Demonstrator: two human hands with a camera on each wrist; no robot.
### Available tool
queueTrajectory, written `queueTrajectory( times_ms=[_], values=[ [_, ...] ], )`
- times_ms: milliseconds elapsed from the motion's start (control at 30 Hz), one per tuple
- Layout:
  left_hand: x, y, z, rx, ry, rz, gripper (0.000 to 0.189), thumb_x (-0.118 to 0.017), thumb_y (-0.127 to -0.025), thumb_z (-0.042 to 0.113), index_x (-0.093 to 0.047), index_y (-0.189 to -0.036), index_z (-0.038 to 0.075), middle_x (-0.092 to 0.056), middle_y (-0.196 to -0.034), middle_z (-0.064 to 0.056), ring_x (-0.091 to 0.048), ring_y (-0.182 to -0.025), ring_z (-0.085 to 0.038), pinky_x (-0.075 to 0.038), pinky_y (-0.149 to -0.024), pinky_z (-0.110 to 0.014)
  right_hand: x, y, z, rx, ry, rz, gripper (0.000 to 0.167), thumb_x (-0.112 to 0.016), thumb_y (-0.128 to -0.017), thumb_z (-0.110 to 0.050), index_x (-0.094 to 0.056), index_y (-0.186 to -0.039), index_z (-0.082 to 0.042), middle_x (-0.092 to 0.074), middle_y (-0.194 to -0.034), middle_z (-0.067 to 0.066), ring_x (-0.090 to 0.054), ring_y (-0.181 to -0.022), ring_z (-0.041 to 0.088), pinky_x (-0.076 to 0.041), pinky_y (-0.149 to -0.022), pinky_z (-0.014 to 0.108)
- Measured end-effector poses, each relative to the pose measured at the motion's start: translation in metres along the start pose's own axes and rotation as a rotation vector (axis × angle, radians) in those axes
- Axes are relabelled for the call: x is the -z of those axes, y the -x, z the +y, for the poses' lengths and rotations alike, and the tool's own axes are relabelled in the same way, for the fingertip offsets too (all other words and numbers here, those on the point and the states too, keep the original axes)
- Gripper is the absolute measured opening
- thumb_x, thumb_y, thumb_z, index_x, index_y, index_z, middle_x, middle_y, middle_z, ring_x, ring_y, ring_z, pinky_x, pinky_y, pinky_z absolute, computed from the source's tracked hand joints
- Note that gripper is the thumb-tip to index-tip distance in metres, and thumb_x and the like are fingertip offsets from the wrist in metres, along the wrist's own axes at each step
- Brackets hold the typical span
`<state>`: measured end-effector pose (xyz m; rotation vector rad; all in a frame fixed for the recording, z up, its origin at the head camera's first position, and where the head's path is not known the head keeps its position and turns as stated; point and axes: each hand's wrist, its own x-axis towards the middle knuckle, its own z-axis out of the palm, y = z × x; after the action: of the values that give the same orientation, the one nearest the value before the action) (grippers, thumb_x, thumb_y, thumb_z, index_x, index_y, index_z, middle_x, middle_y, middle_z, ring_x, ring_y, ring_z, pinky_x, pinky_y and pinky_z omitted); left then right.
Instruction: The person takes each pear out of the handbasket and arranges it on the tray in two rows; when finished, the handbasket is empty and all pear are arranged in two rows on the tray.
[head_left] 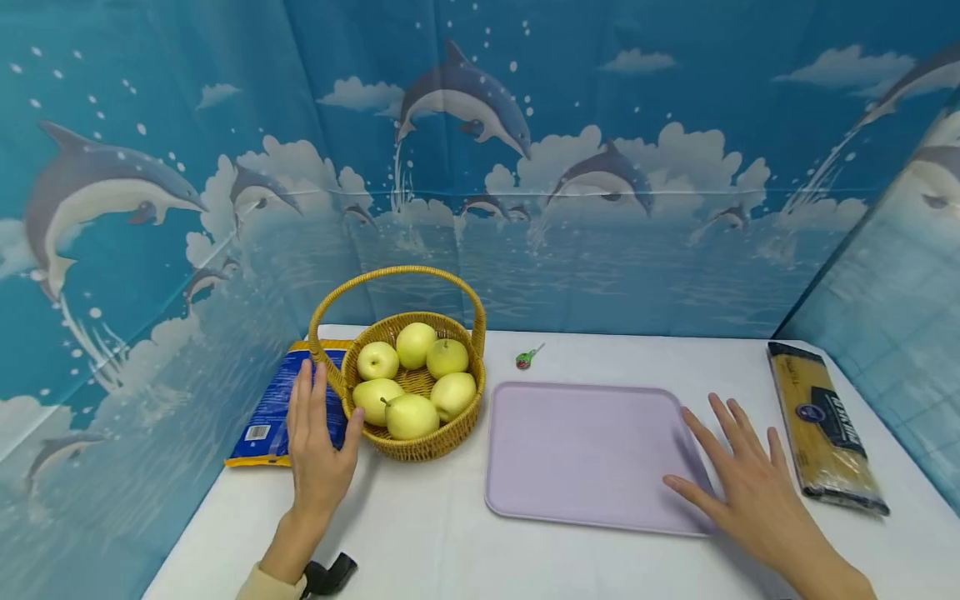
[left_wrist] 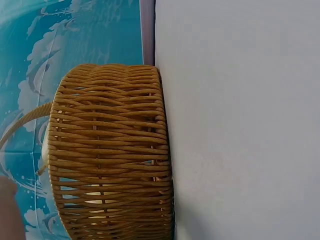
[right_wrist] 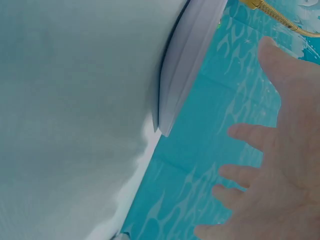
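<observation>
In the head view, my left hand [head_left: 318, 462] is held up with straight fingers at the left side of a wicker basket [head_left: 423, 446], holding nothing. Several yellow-green pears [head_left: 412, 417] lie inside the basket, whose tall handle arches over them. The left wrist view shows the woven wall of the basket [left_wrist: 110, 150] from the side, with a bit of my hand at the lower left edge. My right hand [head_left: 757, 492] has its fingers spread at the right end of a pale purple tray [head_left: 592, 458]. Its palm and fingers [right_wrist: 245, 135] carry nothing in the right wrist view.
A blue and yellow bag [head_left: 273, 408] lies left of the basket, partly behind my left hand. A small green and red lollipop [head_left: 524, 359] lies behind the tray. Far right is a pack of dry noodles [head_left: 821, 425]. A black object [head_left: 330, 575] sits near my left wrist.
</observation>
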<state>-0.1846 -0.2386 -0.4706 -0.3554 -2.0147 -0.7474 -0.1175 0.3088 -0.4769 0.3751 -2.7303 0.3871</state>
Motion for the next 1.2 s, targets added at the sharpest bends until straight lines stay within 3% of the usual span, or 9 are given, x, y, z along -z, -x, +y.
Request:
queueTrajectory(
  times_ms=[100, 200, 367, 500, 600, 900, 1033, 1200],
  values=[
    [0.0, 0.004, -0.003, 0.066, 0.024, -0.028, 0.077, -0.069, -0.1, 0.026, -0.033, -0.165, 0.004, -0.03, -0.172, -0.015, -0.028, -0.159, -0.038, -0.017, -0.133, -0.049, -0.002, 0.001, -0.001, -0.006, -0.002, -0.001, 0.099, -0.079, -0.088, -0.055, -0.033, -0.167, -0.017, -0.018, -0.173, 0.025, -0.007, -0.162, 0.046, 0.01, -0.121, 0.078],
    [-0.001, 0.007, -0.002, 0.179, 0.05, -0.094, 0.086, -0.071, -0.099, 0.019, -0.022, -0.169, 0.009, -0.024, -0.175, -0.012, -0.024, -0.159, -0.041, -0.02, -0.131, -0.054, -0.002, 0.001, 0.0, -0.01, -0.002, -0.001, 0.099, -0.079, -0.089, -0.055, -0.033, -0.167, -0.016, -0.018, -0.173, 0.025, -0.008, -0.162, 0.046, 0.01, -0.121, 0.077],
    [0.0, 0.011, -0.004, 0.405, 0.113, -0.213, 0.089, -0.067, -0.104, 0.026, -0.008, -0.171, 0.023, -0.014, -0.177, -0.009, -0.018, -0.161, -0.04, -0.02, -0.128, -0.063, -0.003, -0.004, -0.003, -0.023, -0.008, -0.023, 0.098, -0.078, -0.09, -0.056, -0.033, -0.167, -0.015, -0.018, -0.172, 0.027, -0.007, -0.161, 0.047, 0.009, -0.12, 0.079],
    [-0.006, 0.017, -0.005, 0.519, 0.216, -0.295, 0.091, -0.065, -0.106, 0.029, -0.001, -0.17, 0.033, -0.009, -0.178, -0.003, -0.017, -0.162, -0.032, -0.023, -0.128, -0.06, -0.005, 0.0, -0.001, -0.039, -0.014, -0.041, 0.096, -0.077, -0.092, -0.055, -0.033, -0.166, -0.015, -0.018, -0.172, 0.028, -0.006, -0.161, 0.048, 0.01, -0.12, 0.078],
    [-0.011, 0.02, -0.005, 0.544, 0.29, -0.324, 0.09, -0.063, -0.107, 0.028, 0.002, -0.17, 0.036, -0.009, -0.178, -0.002, -0.018, -0.162, -0.03, -0.025, -0.128, -0.058, -0.006, 0.002, 0.002, -0.039, -0.021, -0.041, 0.094, -0.076, -0.092, -0.053, -0.033, -0.166, -0.014, -0.017, -0.172, 0.028, -0.005, -0.161, 0.048, 0.011, -0.12, 0.078],
    [-0.019, 0.018, 0.0, 0.604, 0.43, -0.298, 0.089, -0.06, -0.108, 0.021, 0.003, -0.17, 0.031, -0.007, -0.178, -0.003, -0.014, -0.163, -0.028, -0.018, -0.131, -0.051, -0.008, -0.005, -0.004, -0.04, -0.108, -0.065, 0.091, -0.075, -0.095, -0.049, -0.031, -0.167, -0.013, -0.016, -0.172, 0.028, -0.009, -0.16, 0.05, 0.001, -0.117, 0.084],
    [-0.023, 0.02, 0.003, 0.63, 0.454, -0.294, 0.088, -0.057, -0.11, 0.02, 0.006, -0.17, 0.03, -0.004, -0.178, -0.001, -0.01, -0.164, -0.022, -0.017, -0.132, -0.048, -0.006, -0.014, -0.016, -0.021, -0.173, -0.067, 0.088, -0.076, -0.096, -0.047, -0.034, -0.165, -0.013, -0.024, -0.169, 0.029, -0.017, -0.158, 0.051, -0.003, -0.118, 0.083],
    [-0.027, 0.02, 0.004, 0.623, 0.506, -0.247, 0.084, -0.054, -0.11, 0.015, 0.003, -0.171, 0.029, -0.007, -0.178, -0.002, -0.012, -0.164, -0.022, -0.018, -0.131, -0.049, 0.0, -0.036, -0.045, -0.001, -0.24, -0.143, 0.083, -0.071, -0.098, -0.05, -0.036, -0.165, -0.014, -0.027, -0.169, 0.027, -0.027, -0.152, 0.055, -0.012, -0.119, 0.08]
  ],
)
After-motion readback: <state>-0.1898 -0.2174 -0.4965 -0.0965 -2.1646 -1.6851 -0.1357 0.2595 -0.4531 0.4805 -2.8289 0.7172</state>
